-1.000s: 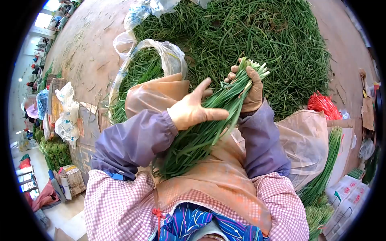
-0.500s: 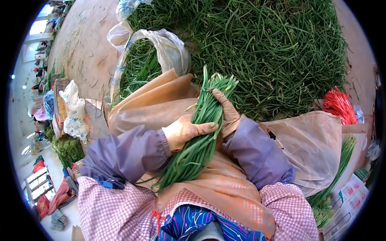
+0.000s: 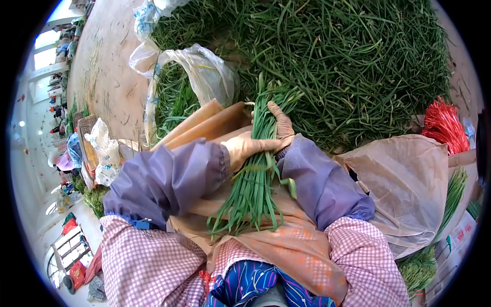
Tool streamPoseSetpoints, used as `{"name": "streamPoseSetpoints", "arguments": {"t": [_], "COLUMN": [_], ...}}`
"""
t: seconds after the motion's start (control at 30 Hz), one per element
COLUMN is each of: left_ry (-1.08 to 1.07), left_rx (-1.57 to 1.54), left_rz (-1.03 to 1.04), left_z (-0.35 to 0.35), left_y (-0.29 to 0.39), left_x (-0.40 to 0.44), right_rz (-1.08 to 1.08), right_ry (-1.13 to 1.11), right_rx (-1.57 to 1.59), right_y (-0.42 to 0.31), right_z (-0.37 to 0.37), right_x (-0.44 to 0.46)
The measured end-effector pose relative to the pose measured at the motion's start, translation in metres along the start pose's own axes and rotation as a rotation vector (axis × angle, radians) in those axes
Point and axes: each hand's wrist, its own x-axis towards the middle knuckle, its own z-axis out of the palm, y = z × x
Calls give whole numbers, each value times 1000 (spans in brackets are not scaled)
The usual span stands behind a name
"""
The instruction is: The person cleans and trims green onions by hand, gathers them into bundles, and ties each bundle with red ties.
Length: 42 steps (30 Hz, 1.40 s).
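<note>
The left hand (image 3: 244,149) clasps the green bundle (image 3: 257,180) around its middle; the right hand (image 3: 282,124) grips it just beyond. The leaf pile (image 3: 353,66) spreads past both hands, red strands (image 3: 444,125) well to their right.

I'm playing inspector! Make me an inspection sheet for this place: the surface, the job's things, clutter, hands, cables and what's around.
Surface: brown ground, small scraps scattered on it
Job's things: bundle of green stalks, held in both hands; big loose green pile beyond it
Clutter: clear plastic beside the pile; red strands at the right; white plastic bag at the left
Hands: left hand, thumb across the bundle; right hand, gripping nearer its far end
Cables: nothing seen
Surroundings: bright windows, upper left; finer details too small to tell
</note>
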Motion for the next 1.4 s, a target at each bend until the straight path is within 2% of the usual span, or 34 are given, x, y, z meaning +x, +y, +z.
{"name": "streamPoseSetpoints", "arguments": {"t": [0.07, 0.13, 0.2, 0.27, 0.3, 0.33, 0.37, 0.43, 0.53, 0.6, 0.67, 0.7, 0.77, 0.8, 0.83, 0.87, 0.9, 0.93, 1.0, 1.13, 1.17, 1.2, 1.23, 1.27, 1.3, 1.37, 1.4], "left_ry": [57, 109, 43, 46, 174, 187, 187, 235, 526, 536, 608, 580, 485, 479, 451, 425, 386, 299, 56, -47, -50, 4, 16, -37, -14, -58, -66], "left_rx": [-30, 64, 48, 84, 97, 57, 48, 72, 364, 340, 283, 336, 400, 425, 430, 437, 242, 45, -101, -182, -311, -302, -325, -356, -397, -415, -420], "left_rz": [63, 176, 290, 281, 395, 383, 491, 670, 788, 835, 907, 874, 916, 941, 968, 993, 805, 611, 612, 591, 568, 532, 492, 495, 489, 471, 474], "left_z": [35, 32, 36, 36, 47, 40, 29, 21, 22, 7, 4, -5, -23, -34, -43, -46, -43, -39, -50, -66, -65, -70, -71, -72, -64, -69, -71], "left_y": [16, 3, -4, -9, -5, -4, -5, -4, -16, -34, -52, -63, -87, -103, -116, -127, -129, -130, -140, -160, -165, -172, -176, -178, -176, -181, -187], "left_x": [-39, -45, -61, -85, -103, -114, -123, -145, -167, -174, -184, -191, -191, -195, -194, -195, -207, -218, -218, -209, -212, -207, -207, -202, -204, -198, -195], "right_rz": [-228, -384, -450, -383, -274, -156, -223, -120, 16, 80, 139, 153, 387, 128, 137, -21, -163, -75, -121, -459, -561, -667, -674, -532, -451, -473, -461], "right_ry": [-68, -130, -211, -335, -511, -683, -761, -791, -911, -1012, -962, -937, -761, -711, -761, -677, -493, -447, -567, -419, -339, -397, -357, -402, -431, -797, -949], "right_rx": [96, 105, 55, 41, 47, 50, -106, -150, -303, -366, -340, -291, -82, -142, -223, -308, -343, -448, -402, -607, -713, -880, -1012, -935, -447, -131, -125], "right_y": [-11, -22, -29, -34, -44, -54, -56, -43, -22, -10, -3, -6, -8, -1, -7, -4, 3, -8, -10, -8, -13, -29, -48, -65, -93, -172, -190], "right_z": [36, 72, 94, 96, 100, 100, 93, 79, 96, 108, 107, 115, 124, 112, 118, 116, 111, 102, 100, 110, 114, 113, 113, 116, 105, 93, 91], "right_x": [-27, -63, -92, -107, -123, -136, -131, -130, -159, -170, -169, -180, -182, -145, -147, -139, -119, -116, -109, -116, -115, -109, -118, -137, -121, -137, -148]}}
